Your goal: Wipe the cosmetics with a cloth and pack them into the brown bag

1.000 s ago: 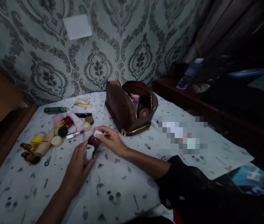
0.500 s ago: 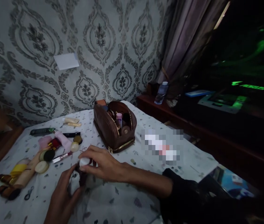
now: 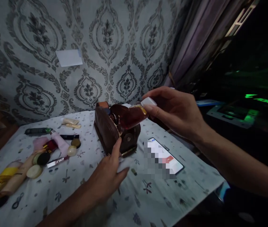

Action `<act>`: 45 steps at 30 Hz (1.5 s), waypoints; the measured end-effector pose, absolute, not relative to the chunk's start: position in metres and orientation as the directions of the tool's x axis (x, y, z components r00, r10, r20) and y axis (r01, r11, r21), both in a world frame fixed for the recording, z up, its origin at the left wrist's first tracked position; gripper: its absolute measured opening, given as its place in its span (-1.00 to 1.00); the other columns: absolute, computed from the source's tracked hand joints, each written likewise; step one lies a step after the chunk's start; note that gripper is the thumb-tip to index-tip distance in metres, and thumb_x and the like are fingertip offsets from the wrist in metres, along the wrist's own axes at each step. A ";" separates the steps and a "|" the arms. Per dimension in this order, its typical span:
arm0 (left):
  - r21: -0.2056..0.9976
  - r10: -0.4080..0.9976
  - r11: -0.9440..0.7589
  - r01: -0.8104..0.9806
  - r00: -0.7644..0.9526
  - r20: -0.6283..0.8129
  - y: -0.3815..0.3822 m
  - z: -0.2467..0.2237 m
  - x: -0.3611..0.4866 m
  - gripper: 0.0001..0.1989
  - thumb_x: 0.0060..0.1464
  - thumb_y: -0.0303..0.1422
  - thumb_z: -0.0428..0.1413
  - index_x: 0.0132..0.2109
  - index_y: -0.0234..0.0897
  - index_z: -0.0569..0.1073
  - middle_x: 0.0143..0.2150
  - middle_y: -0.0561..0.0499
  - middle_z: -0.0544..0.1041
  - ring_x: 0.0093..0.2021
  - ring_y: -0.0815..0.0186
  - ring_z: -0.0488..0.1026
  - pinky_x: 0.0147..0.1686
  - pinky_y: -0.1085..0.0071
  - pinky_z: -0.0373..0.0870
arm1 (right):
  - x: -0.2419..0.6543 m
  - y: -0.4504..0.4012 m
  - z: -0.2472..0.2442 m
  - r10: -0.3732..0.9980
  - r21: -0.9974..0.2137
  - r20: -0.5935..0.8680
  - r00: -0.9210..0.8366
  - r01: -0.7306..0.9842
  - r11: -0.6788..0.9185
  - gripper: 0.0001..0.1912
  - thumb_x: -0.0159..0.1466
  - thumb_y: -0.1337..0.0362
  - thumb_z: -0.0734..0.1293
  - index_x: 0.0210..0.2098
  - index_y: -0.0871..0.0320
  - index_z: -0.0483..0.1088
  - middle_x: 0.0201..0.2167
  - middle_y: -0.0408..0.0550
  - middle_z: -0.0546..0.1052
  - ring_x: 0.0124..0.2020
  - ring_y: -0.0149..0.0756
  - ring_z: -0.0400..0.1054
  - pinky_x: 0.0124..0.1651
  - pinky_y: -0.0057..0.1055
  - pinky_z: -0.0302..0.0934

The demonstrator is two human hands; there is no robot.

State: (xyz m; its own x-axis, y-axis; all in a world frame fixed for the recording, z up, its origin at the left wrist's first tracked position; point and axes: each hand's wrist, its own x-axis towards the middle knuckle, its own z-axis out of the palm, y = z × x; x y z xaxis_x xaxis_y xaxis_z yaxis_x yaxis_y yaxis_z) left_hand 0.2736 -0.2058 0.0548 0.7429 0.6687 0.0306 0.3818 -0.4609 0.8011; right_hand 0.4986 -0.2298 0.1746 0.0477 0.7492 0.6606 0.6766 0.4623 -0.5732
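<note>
Just changed: the bottle [image 3: 134,118] was low over the cloth between both hands half a second ago; now the right hand [image 3: 145,105] alone has it, raised and across at the bag [image 3: 104,132].
What that means: bottle and bag now come together in one spot, and the left hand [image 3: 106,173] has shifted from the bottle to the bag's front, seemingly to steady it or keep the mouth wide, though that is a judgement.
Bottle's place: over the bag's unzipped mouth, hiding much of it; whether it touches the rim cannot be told.
Bottle's look: dark red-brown and glossy, flat-sided, a yellowish band at the neck, a white cap [image 3: 148,101] on top; tilted almost onto its side, cap end higher, base toward the left.
Right hand: pinching the bottle by its cap end, between thumb and fingers.
Left hand: index finger stretched to the zip [image 3: 119,131], thumb spread away; a pale thing [image 3: 125,162] blurs between them, and whether it is gripped cannot be told.
Bench: a patterned cloth [image 3: 157,201] carries the bag, the phone [image 3: 164,156] and, farther left, a pink tube [image 3: 60,142] among small cosmetics.
</note>
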 end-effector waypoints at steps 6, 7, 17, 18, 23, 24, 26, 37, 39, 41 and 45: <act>0.784 0.657 -0.450 0.427 0.753 -0.033 -0.197 0.046 0.301 -0.23 0.17 -0.38 0.05 0.42 -0.29 -0.11 0.06 -0.24 0.54 0.02 -0.02 0.50 -0.01 0.05 0.42 | 0.520 -0.192 0.160 0.739 -0.219 0.596 -0.314 0.822 0.526 -0.76 0.34 0.16 0.29 -0.12 0.19 0.42 -0.30 -0.04 0.47 -0.32 -0.30 0.34 -0.27 -0.41 0.21; 0.777 0.643 -0.472 0.417 0.765 -0.020 -0.197 0.043 0.300 -0.28 0.16 -0.40 0.04 0.40 -0.25 -0.05 0.07 -0.23 0.53 0.01 -0.02 0.51 -0.01 0.04 0.42 | 0.521 -0.188 0.158 0.743 -0.174 0.553 -0.376 0.820 0.545 -0.77 0.36 0.17 0.27 -0.11 0.21 0.41 -0.28 -0.02 0.47 -0.31 -0.30 0.34 -0.26 -0.41 0.20; 0.771 0.553 -0.566 0.293 0.829 0.090 -0.191 0.014 0.290 -0.25 0.09 -0.53 0.02 0.38 -0.15 -0.03 0.07 -0.15 0.55 -0.04 0.09 0.54 -0.07 0.11 0.50 | 0.530 -0.170 0.139 0.795 -0.099 0.241 -0.557 0.801 0.591 -0.75 0.42 0.23 0.17 -0.04 0.23 0.37 -0.22 0.05 0.44 -0.29 -0.29 0.32 -0.24 -0.40 0.16; 0.769 0.550 -0.571 0.287 0.830 0.099 -0.191 0.012 0.290 -0.25 0.09 -0.53 0.02 0.39 -0.16 -0.03 0.07 -0.16 0.55 -0.03 0.09 0.54 -0.07 0.11 0.50 | 0.530 -0.170 0.138 0.803 -0.098 0.211 -0.557 0.806 0.584 -0.75 0.42 0.24 0.18 -0.03 0.23 0.37 -0.21 0.05 0.44 -0.28 -0.29 0.32 -0.23 -0.40 0.16; 0.774 0.539 -0.575 0.266 0.834 0.114 -0.191 0.004 0.288 -0.22 0.09 -0.54 0.02 0.41 -0.16 -0.07 0.10 -0.17 0.53 0.04 0.08 0.51 -0.02 0.10 0.49 | 0.522 -0.167 0.135 0.851 -0.009 0.060 -0.522 0.852 0.523 -0.76 0.39 0.30 0.22 -0.01 0.26 0.39 -0.20 0.08 0.45 -0.26 -0.25 0.34 -0.24 -0.38 0.16; 0.771 0.540 -0.578 0.269 0.834 0.114 -0.191 0.003 0.288 -0.22 0.09 -0.54 0.02 0.41 -0.17 -0.07 0.09 -0.17 0.53 0.04 0.08 0.52 -0.01 0.09 0.49 | 0.520 -0.166 0.135 0.858 0.012 0.030 -0.513 0.858 0.513 -0.75 0.39 0.30 0.22 0.00 0.26 0.39 -0.20 0.08 0.45 -0.26 -0.24 0.34 -0.23 -0.38 0.16; 0.768 0.534 -0.582 0.268 0.838 0.112 -0.190 0.002 0.288 -0.22 0.10 -0.53 0.02 0.41 -0.19 -0.07 0.08 -0.18 0.54 0.03 0.08 0.52 -0.02 0.09 0.50 | 0.517 -0.165 0.135 0.868 0.042 -0.021 -0.496 0.867 0.496 -0.74 0.38 0.32 0.23 0.03 0.27 0.38 -0.19 0.09 0.45 -0.22 -0.22 0.36 -0.20 -0.37 0.17; 0.763 0.514 -0.593 0.257 0.851 0.113 -0.190 0.006 0.285 -0.22 0.10 -0.53 0.01 0.41 -0.21 -0.08 0.07 -0.17 0.55 -0.07 0.13 0.55 -0.09 0.15 0.53 | 0.517 -0.159 0.137 0.863 0.035 -0.057 -0.502 0.863 0.504 -0.82 0.32 0.37 0.28 -0.09 0.21 0.42 -0.18 0.07 0.49 -0.21 -0.24 0.39 -0.23 -0.40 0.17; 0.753 0.516 -0.597 0.275 0.851 0.099 -0.190 0.006 0.285 -0.21 0.09 -0.53 0.02 0.41 -0.20 -0.09 0.09 -0.18 0.54 -0.07 0.11 0.55 -0.10 0.13 0.53 | 0.517 -0.157 0.138 0.861 0.029 -0.067 -0.504 0.862 0.506 -0.81 0.32 0.37 0.29 -0.08 0.21 0.42 -0.16 0.07 0.49 -0.19 -0.23 0.40 -0.23 -0.40 0.17; 0.741 0.522 -0.600 0.303 0.849 0.076 -0.191 0.005 0.285 -0.19 0.07 -0.53 0.02 0.42 -0.20 -0.10 0.12 -0.20 0.52 -0.07 0.08 0.55 -0.10 0.10 0.53 | 0.517 -0.156 0.139 0.852 0.017 -0.064 -0.520 0.853 0.522 -0.82 0.31 0.38 0.30 -0.10 0.21 0.44 -0.16 0.07 0.50 -0.18 -0.24 0.40 -0.22 -0.40 0.16; 0.736 0.509 -0.607 0.301 0.858 0.069 -0.191 0.004 0.285 -0.15 0.05 -0.55 0.03 0.43 -0.21 -0.13 0.13 -0.22 0.52 -0.03 0.05 0.54 -0.10 0.08 0.53 | 0.518 -0.152 0.142 0.806 -0.064 -0.098 -0.584 0.812 0.581 -0.86 0.28 0.45 0.30 -0.19 0.21 0.47 -0.21 0.03 0.54 -0.20 -0.30 0.41 -0.21 -0.43 0.15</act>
